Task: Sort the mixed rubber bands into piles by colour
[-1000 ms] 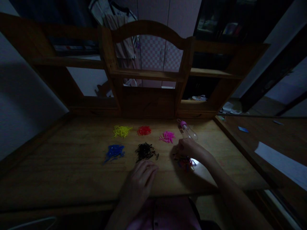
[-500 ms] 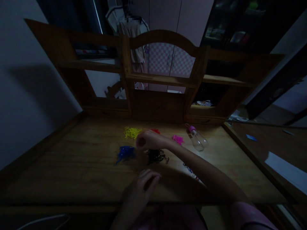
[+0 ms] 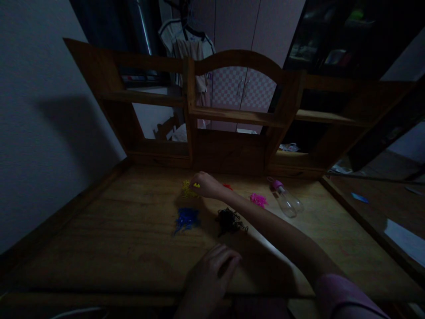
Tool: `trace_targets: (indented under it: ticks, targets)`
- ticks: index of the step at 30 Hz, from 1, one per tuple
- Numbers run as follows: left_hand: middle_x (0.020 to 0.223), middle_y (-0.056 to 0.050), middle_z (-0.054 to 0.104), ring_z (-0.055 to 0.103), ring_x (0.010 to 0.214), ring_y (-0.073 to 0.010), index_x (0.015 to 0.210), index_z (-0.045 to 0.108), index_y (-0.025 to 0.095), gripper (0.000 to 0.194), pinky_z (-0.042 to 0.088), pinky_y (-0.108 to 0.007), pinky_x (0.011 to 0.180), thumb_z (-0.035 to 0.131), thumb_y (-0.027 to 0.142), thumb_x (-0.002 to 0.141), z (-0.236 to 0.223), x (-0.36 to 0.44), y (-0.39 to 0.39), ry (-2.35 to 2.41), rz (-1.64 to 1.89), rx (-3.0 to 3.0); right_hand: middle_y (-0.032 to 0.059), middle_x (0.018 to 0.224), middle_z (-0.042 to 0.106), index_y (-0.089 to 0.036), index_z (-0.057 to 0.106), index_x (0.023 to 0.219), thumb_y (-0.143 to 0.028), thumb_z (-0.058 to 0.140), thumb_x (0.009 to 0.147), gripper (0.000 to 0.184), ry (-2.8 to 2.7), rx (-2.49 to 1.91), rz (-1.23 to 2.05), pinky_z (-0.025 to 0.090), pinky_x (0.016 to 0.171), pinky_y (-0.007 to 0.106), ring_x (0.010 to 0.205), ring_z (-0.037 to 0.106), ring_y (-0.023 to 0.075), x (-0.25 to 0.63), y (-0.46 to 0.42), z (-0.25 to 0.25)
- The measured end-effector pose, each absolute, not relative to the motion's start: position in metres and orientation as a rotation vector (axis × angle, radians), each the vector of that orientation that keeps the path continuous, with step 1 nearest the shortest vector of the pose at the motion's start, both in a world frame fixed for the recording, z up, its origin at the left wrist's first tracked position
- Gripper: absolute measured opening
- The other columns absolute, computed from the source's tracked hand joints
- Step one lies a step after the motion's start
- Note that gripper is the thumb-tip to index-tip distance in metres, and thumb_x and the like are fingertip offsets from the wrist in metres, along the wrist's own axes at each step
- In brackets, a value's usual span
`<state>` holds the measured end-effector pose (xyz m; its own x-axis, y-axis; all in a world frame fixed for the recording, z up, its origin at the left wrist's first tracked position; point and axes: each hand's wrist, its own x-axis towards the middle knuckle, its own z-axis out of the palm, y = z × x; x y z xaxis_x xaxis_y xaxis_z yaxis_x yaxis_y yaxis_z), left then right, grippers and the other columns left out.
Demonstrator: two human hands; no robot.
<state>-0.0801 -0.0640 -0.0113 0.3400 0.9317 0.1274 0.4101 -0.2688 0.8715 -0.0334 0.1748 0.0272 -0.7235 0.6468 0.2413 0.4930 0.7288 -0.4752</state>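
Observation:
My right hand (image 3: 207, 185) reaches to the back of the wooden desk, over the right side of a pile of thin yellow strips (image 3: 187, 189). Its fingers are curled, and some yellow shows in the gap between them; whether they hold any is hidden. Near the front edge rests my left hand (image 3: 215, 268), thumb and forefinger brought together at the tips, with nothing I can make out in them. Between the hands lie a blue pile (image 3: 187, 218) and a black pile (image 3: 229, 220) of similar small pieces. A red pile (image 3: 227, 186) is partly covered by my right arm.
A pink pile (image 3: 258, 200) lies beyond my right forearm. To its right a clear bottle with a pink cap (image 3: 278, 185) lies on its side. A wooden shelf unit (image 3: 229, 153) spans the back of the desk (image 3: 109, 235). A wall (image 3: 76, 128) borders the left.
My right hand has moved from above the middle of the piles to the yellow pile. The view has shifted, and my left hand keeps much the same pose near the front edge.

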Motion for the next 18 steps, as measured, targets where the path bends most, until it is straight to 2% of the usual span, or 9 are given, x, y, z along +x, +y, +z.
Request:
trace_targets:
  ticks: [3,5,8,11,14,18]
  targets:
    - [0.093,0.000,0.070,0.063,0.092,-0.0167,0.090,0.068,0.026,0.021,0.047,-0.026,0.084,0.048,0.027,0.097,-0.011,-0.079,-0.065,1.200,0.861,1.847,0.0096,0.113,0.069,-0.016,0.073,0.104,-0.009,0.058,0.084,0.026,-2.585,-0.841,0.507,0.039,0.092,0.030,0.108,0.058,0.0207,-0.052,0.198,0.024]
    - [0.093,0.000,0.069,0.063,0.093,-0.0162,0.090,0.068,0.026,0.020,0.047,-0.026,0.084,0.048,0.027,0.097,-0.010,-0.079,-0.065,1.227,0.852,1.853,0.0078,0.113,0.069,-0.016,0.072,0.104,-0.010,0.055,0.088,0.024,-2.631,-0.827,0.521,0.041,0.092,0.028,0.107,0.060,0.0187,-0.066,0.214,0.021]
    - [0.095,0.001,0.069,0.063,0.094,-0.0157,0.090,0.066,0.026,0.018,0.046,-0.026,0.085,0.049,0.026,0.097,-0.009,-0.077,-0.067,1.269,0.826,1.861,0.0064,0.104,0.070,-0.014,0.069,0.100,-0.022,0.054,0.094,0.018,-2.699,-0.856,0.558,0.047,0.086,0.031,0.095,0.064,0.0173,-0.082,0.229,0.014]
    - [0.093,0.002,0.068,0.062,0.094,-0.0156,0.088,0.065,0.025,0.017,0.046,-0.026,0.084,0.050,0.024,0.096,-0.009,-0.077,-0.067,1.286,0.822,1.871,0.0037,0.088,0.070,-0.013,0.068,0.091,-0.039,0.055,0.095,0.029,-2.770,-0.891,0.581,0.050,0.074,0.031,0.079,0.065,0.0162,-0.085,0.229,0.009]
    - [0.093,0.001,0.068,0.062,0.092,-0.0156,0.088,0.065,0.025,0.017,0.046,-0.026,0.083,0.050,0.023,0.096,-0.010,-0.076,-0.067,1.289,0.842,1.875,0.0029,0.080,0.070,-0.013,0.071,0.084,-0.047,0.061,0.088,0.035,-2.823,-0.870,0.558,0.044,0.067,0.025,0.076,0.065,0.0166,-0.082,0.220,0.008]
    - [0.092,0.000,0.068,0.063,0.092,-0.0173,0.087,0.065,0.025,0.017,0.047,-0.027,0.082,0.050,0.024,0.095,-0.013,-0.075,-0.067,1.296,0.869,1.901,0.0056,0.093,0.070,-0.016,0.071,0.090,-0.043,0.078,0.070,0.035,-2.825,-0.859,0.454,0.041,0.072,0.024,0.088,0.062,0.0201,-0.077,0.206,0.008]
